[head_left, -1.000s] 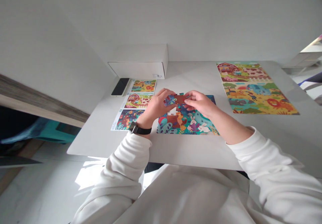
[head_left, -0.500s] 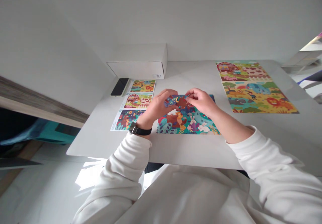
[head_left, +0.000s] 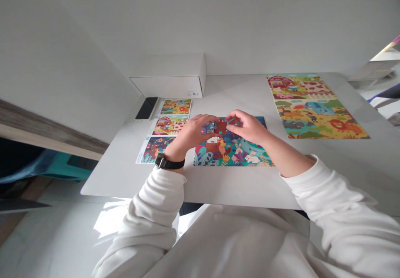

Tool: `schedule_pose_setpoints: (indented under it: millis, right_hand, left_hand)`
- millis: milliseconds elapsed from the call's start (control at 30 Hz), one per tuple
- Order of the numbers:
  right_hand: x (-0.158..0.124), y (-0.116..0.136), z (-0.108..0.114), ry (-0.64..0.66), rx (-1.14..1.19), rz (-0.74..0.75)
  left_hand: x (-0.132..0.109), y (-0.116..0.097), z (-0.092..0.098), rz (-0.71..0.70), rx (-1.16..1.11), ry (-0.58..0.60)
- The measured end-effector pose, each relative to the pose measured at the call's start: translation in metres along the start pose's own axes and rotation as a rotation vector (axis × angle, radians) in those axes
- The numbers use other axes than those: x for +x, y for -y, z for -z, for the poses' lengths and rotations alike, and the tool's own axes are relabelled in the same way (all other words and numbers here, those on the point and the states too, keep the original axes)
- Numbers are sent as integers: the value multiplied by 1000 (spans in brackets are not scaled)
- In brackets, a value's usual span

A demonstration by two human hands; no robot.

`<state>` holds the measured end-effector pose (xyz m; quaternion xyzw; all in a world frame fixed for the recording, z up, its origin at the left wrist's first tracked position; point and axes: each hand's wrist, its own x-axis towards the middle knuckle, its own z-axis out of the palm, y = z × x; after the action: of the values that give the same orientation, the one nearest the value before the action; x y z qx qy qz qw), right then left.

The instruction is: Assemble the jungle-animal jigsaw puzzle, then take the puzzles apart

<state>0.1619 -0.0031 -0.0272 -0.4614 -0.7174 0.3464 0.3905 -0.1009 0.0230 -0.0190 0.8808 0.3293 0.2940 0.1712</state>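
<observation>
A colourful jigsaw puzzle with rabbits and a fox lies flat on the table in front of me. My left hand, with a black watch on the wrist, is closed on a bluish puzzle piece above the puzzle's upper left part. Between my two hands is a brown puzzle piece, and it meets or overlaps the bluish one; I cannot tell which. My right hand pinches the brown piece's right edge between thumb and fingers. A small pale gap shows in the puzzle below my left fingers.
Left of the puzzle lies a printed sheet with three small pictures. A phone rests beyond it, beside a white box against the wall. Two assembled puzzles, a farm and a safari scene, lie at the right.
My right hand has moved slightly left and down, closer to my left hand. The brown puzzle piece now shows face up between my hands.
</observation>
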Motion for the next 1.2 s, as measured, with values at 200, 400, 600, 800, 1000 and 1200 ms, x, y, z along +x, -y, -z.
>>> schedule_pose_setpoints:
  millis: [200,400,600,800,1000,1200]
  right_hand:
    - [-2,10,-1,58,-272,222]
    - [0,13,-1,83,-332,252]
    - [2,13,-1,101,-337,247]
    - [0,2,-18,127,-462,313]
    - [-3,-19,-38,122,-549,369]
    - [-5,-27,-48,134,-536,379]
  left_hand:
    - [0,1,2,2,-37,-9]
    - [-2,0,4,52,-84,-5]
    - [-3,19,15,132,-117,-61]
    - [-4,39,15,327,130,-185]
    - [-9,41,13,472,259,3]
    - [-10,39,8,481,282,126]
